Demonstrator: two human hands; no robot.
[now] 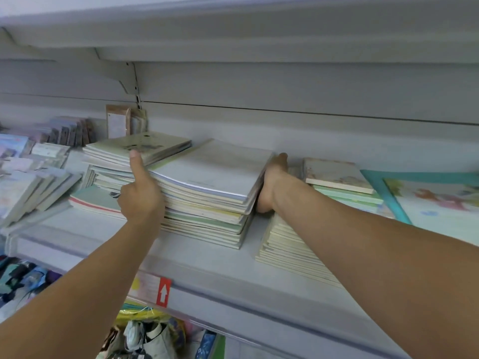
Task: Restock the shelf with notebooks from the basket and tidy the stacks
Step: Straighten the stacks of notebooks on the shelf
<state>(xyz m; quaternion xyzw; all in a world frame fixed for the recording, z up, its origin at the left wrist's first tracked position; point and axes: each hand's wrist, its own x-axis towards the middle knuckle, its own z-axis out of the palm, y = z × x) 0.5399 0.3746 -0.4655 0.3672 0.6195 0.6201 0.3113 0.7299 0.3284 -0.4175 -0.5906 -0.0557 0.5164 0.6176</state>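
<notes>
A tall stack of notebooks (207,200) sits on the grey shelf (212,270), held between both hands. The top notebook, white-covered, lies skewed and overhangs the stack on the right hand's side. The left hand (141,195) presses against the stack's near left corner; its fingers are curled in, though they are hidden, so whether this grip clamps any pages cannot be told. Its thumb (136,164) points up, the tip touching a smaller pale green pile (140,149) that rests on top, just beyond the hand. The right hand (270,182) lies flat with fingers straight along the stack's right edge, pushing on it. Under the right forearm lies a low cream pile (282,244); just past that wrist sits another pile topped by a beige book (337,174). Left of the left hand, slanted booklets (33,187) lean together. A red arrow tag (163,292) hangs on the shelf edge, below the left forearm.
</notes>
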